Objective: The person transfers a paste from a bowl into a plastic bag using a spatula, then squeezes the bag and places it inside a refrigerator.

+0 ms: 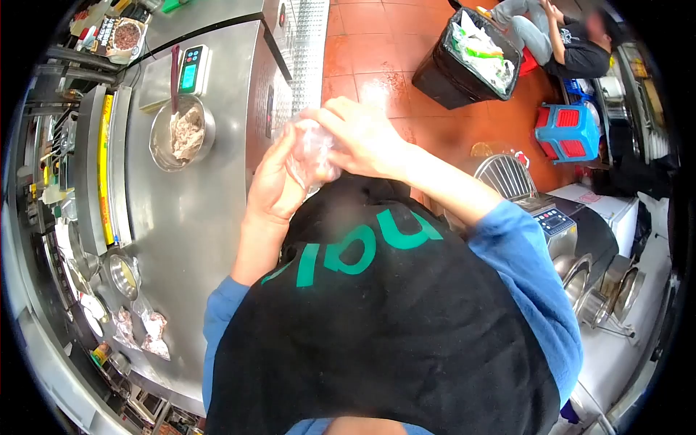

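Observation:
Both of my hands are raised in front of my chest around a clear plastic bag (313, 154) with something pale pinkish inside. My left hand (274, 181) holds the bag from its left side, palm up against it. From the right, my right hand (366, 138) grips the bag's upper edge with bent fingers. On the steel counter at the left stands a metal bowl (162, 156) with a pale minced mixture (188, 133) and dark red chopsticks (175, 80). A digital scale (193, 70) is beside the bowl.
Two filled plastic bags (155, 335) and a small metal bowl (122, 274) lie farther down the steel counter (196, 232). A black bin (444, 76) stands on the red floor, near a seated person (573, 43) and blue stools (569, 133).

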The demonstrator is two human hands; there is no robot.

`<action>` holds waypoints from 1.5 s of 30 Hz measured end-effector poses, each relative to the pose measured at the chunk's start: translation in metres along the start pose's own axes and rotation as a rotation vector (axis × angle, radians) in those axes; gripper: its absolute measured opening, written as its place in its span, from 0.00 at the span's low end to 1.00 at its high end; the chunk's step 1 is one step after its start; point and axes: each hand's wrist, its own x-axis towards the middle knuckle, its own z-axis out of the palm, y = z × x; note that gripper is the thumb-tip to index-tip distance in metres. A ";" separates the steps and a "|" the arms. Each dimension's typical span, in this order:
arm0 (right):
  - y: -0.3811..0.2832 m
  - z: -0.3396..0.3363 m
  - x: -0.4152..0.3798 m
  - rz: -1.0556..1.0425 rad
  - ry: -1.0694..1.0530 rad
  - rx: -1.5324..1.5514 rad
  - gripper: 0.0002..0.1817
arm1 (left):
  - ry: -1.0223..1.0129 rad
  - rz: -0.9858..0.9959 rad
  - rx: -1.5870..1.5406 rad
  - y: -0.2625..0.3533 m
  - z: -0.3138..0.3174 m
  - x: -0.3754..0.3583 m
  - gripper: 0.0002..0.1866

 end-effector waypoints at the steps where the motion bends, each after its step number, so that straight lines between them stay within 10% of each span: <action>1: 0.007 0.011 0.000 0.019 -0.033 -0.005 0.18 | -0.003 0.000 -0.002 -0.001 -0.009 0.000 0.19; 8: 0.013 0.014 0.002 0.215 -0.170 0.331 0.08 | 0.164 0.108 0.356 0.026 -0.082 -0.021 0.20; 13: 0.001 0.023 0.015 -0.101 -0.053 0.137 0.04 | 0.345 0.376 0.841 0.025 -0.035 -0.024 0.25; 15: -0.003 0.020 0.020 -0.233 -0.076 0.064 0.05 | 0.439 1.088 1.892 0.019 -0.018 -0.029 0.20; 20: -0.002 0.019 0.026 -0.258 -0.158 0.055 0.14 | 0.477 0.856 1.458 -0.003 -0.035 -0.012 0.07; 23: -0.006 0.032 0.020 0.079 0.225 0.014 0.16 | 0.713 0.838 1.227 -0.022 -0.076 0.014 0.05; 45: 0.034 0.098 -0.041 0.496 0.049 0.580 0.21 | 0.673 0.876 1.327 -0.037 -0.004 0.008 0.15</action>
